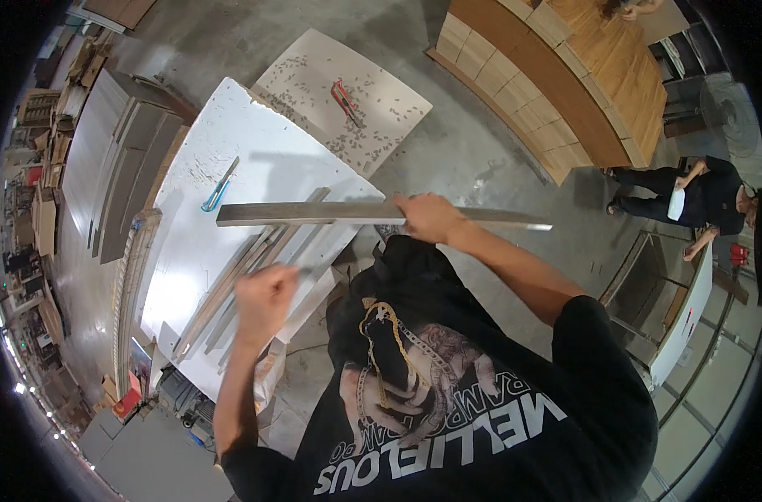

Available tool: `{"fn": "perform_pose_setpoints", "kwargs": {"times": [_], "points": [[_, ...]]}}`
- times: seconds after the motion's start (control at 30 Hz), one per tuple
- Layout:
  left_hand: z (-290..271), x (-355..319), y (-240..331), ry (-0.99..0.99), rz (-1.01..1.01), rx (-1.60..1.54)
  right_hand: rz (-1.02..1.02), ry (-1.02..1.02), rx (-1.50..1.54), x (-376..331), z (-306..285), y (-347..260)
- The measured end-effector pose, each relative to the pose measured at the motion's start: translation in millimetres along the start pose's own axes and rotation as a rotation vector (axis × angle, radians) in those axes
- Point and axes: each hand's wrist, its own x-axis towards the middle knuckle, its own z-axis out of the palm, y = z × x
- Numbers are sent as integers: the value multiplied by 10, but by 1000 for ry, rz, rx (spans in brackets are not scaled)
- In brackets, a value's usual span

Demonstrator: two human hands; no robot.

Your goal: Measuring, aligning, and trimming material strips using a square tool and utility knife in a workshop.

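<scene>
Right hand (431,219) closed round long grey strip (347,213), which spans beyond left hand (266,301). Left blurred, seemingly curled; can't tell if holding. Single-hand grip: strip could swing, knocking blue cutter (214,199) on bench (306,151) ahead of left.

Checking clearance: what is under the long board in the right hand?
Under the long board, narrow strips lie on the white table; one's end shows past its far edge. The parts directly beneath the board and the right hand are hidden.
</scene>
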Motion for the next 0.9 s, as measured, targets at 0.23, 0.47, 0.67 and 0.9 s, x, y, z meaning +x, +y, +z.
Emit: {"fn": "perform_pose_setpoints", "kwargs": {"times": [0.23, 0.47, 0.67, 0.9], "points": [[-1100, -591, -491, 74, -200, -9, -150, -6, -105, -100, -323, -165], [-766, -352, -340, 97, 62, 147, -215, 52, -140, -82, -420, -407], [73, -47, -59, 254, -17, 324, -162, 75, -287, -114, -512, -705], [586, 44, -386, 456, -35, 315, -278, 71, -242, -44, -456, -874]]}}
